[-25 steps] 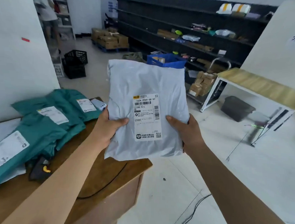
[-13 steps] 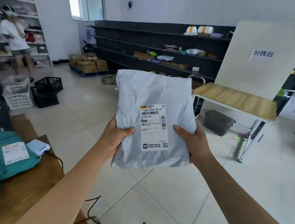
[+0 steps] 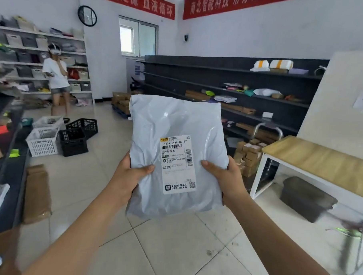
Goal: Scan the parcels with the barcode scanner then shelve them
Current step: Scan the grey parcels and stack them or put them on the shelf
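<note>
I hold a light grey plastic mailer parcel (image 3: 177,124) upright in front of me, its white shipping label (image 3: 177,164) facing me. My left hand (image 3: 129,176) grips its lower left edge, thumb across the front. My right hand (image 3: 224,178) grips the lower right edge, thumb pointing at the label. Long dark shelves (image 3: 199,80) run along the far wall and hold scattered parcels and flat boxes. No barcode scanner is in view.
A white-framed wooden table (image 3: 321,158) stands at right with a dark bin (image 3: 307,199) under it. Black and white crates (image 3: 72,136) sit on the floor at left. A person (image 3: 57,78) stands by white shelving. Cardboard boxes (image 3: 248,154) are stacked near the dark shelves.
My view has swung up and away from the wooden desk with the green parcels, toward the room and the dark shelves. Both hands keep the same grip on the grey parcel.
</note>
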Available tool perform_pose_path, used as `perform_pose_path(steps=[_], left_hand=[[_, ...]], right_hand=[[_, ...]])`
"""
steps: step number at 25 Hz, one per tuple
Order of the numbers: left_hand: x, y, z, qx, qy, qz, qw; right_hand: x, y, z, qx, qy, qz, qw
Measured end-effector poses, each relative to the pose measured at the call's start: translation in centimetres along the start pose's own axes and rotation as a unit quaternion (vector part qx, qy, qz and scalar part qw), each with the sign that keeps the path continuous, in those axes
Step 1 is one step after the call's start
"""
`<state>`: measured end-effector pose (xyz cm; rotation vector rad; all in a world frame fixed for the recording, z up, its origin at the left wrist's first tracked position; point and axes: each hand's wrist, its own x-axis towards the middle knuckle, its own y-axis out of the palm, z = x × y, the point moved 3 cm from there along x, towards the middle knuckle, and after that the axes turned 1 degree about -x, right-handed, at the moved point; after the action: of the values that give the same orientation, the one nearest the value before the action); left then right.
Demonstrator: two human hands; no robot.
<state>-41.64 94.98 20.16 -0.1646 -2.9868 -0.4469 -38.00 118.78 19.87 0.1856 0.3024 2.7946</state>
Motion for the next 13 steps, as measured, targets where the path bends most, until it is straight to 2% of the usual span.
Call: perform_pose_path(steps=[7, 13], left_hand=[[13.0, -2.7, 0.7, -0.002, 0.07, -0.171, 0.983], [19.6, -10.4, -3.3, 0.049, 0.122, -0.301, 0.945]], right_hand=[[19.4, 8.2, -2.3, -0.004, 0.008, 0.162, 0.987], [30.4, 23.4, -5.0, 0.038, 0.055, 0.335, 0.94]])
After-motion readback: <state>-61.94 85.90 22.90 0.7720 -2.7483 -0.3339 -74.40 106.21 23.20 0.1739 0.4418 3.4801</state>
